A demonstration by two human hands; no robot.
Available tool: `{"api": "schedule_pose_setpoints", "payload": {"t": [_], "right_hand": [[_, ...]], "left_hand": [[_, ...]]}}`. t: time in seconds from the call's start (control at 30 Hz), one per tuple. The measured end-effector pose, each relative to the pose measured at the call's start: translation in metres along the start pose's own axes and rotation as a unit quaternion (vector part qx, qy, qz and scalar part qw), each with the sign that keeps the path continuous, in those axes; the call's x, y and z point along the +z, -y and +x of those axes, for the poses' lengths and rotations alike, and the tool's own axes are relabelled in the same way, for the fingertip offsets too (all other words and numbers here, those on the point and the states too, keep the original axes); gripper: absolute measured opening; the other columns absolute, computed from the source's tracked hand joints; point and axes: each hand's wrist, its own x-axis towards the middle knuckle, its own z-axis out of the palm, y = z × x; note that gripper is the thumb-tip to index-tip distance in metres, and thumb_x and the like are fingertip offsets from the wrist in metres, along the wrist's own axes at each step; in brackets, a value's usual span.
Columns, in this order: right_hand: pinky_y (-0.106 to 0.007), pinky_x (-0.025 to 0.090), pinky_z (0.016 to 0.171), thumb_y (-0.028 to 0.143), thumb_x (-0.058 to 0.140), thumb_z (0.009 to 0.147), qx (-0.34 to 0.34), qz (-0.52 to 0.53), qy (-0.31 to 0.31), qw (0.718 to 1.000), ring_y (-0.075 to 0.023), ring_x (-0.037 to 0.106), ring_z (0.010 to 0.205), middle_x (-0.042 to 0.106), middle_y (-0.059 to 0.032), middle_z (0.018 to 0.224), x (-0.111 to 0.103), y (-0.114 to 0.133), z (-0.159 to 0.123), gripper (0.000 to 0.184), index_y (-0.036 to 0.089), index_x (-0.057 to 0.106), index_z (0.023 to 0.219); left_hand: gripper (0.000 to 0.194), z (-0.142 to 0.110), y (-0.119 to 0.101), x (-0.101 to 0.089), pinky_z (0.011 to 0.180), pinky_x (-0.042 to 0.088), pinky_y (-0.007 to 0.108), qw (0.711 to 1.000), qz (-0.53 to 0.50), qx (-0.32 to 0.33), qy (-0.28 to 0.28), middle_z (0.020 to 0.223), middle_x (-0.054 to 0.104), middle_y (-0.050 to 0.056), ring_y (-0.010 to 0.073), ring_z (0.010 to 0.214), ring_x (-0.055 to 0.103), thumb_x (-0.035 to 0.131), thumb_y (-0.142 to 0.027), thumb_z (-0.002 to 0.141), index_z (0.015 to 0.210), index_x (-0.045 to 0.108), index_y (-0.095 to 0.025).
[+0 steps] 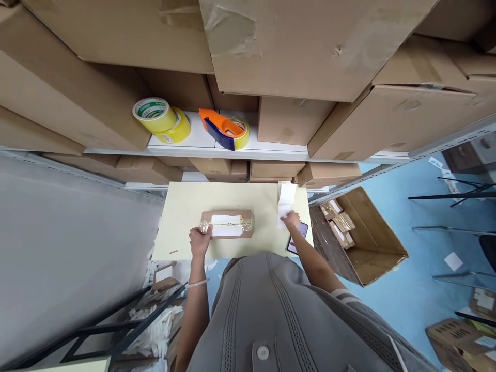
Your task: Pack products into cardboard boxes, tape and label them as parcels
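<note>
A small cardboard box point(247, 226), wrapped in clear tape and bearing white labels on top, lies on the pale yellow table point(186, 201). My left hand point(200, 241) is closed on its left end, the thumb on the top. At the table's right side, my right hand point(291, 221) pinches the near end of a strip of white labels point(287, 195) that stretches toward the back edge. Beneath my right wrist lies a phone point(303, 230) with its screen lit, partly covered by the forearm.
Yellow tape rolls point(155, 114) and an orange and blue tape dispenser point(225, 129) sit on the shelf point(271, 148) ahead, among large cartons point(310, 46). An open carton point(377, 227) with several small packages stands right of the table. A grey wall point(77, 232) is at left.
</note>
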Motion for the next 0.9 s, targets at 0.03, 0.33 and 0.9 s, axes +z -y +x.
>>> {"api": "schedule_pose_setpoints", "payload": {"t": [0.03,0.33,0.9], "right_hand": [[-0.035,0.045,0.090,0.027,0.067,0.078,0.003,0.008,0.008,1.000,-0.0254,0.061,0.104,0.056,-0.0170,0.120,-0.002,-0.002,0.000,0.036,0.014,0.058,0.110],[-0.039,0.043,0.095,0.033,0.072,0.073,0.030,0.018,-0.013,0.999,-0.0314,0.051,0.121,0.044,-0.0244,0.134,-0.005,0.007,-0.012,0.074,0.007,0.039,0.134],[-0.036,0.047,0.081,0.030,0.068,0.075,0.063,0.058,0.009,0.996,-0.0295,0.062,0.107,0.049,-0.0248,0.133,-0.001,0.009,-0.011,0.070,0.009,0.039,0.136]], "left_hand": [[0.045,-0.004,-0.009,-0.002,0.099,0.038,0.058,0.999,0.022,0.023,-0.013,0.096,0.053,0.008,0.0335,0.109,0.053,0.076,-0.035,0.062,0.088,0.042,-0.021],[0.032,-0.064,-0.118,0.019,0.109,0.028,0.052,0.935,0.061,0.349,-0.031,0.120,0.044,0.015,0.0333,0.129,0.036,0.054,-0.022,0.084,0.114,0.045,-0.017],[0.023,-0.116,-0.108,0.078,0.087,0.048,0.042,0.863,0.094,0.422,0.262,0.108,0.056,0.010,0.0265,0.103,0.059,0.047,-0.020,0.089,0.111,0.050,-0.024]]}}
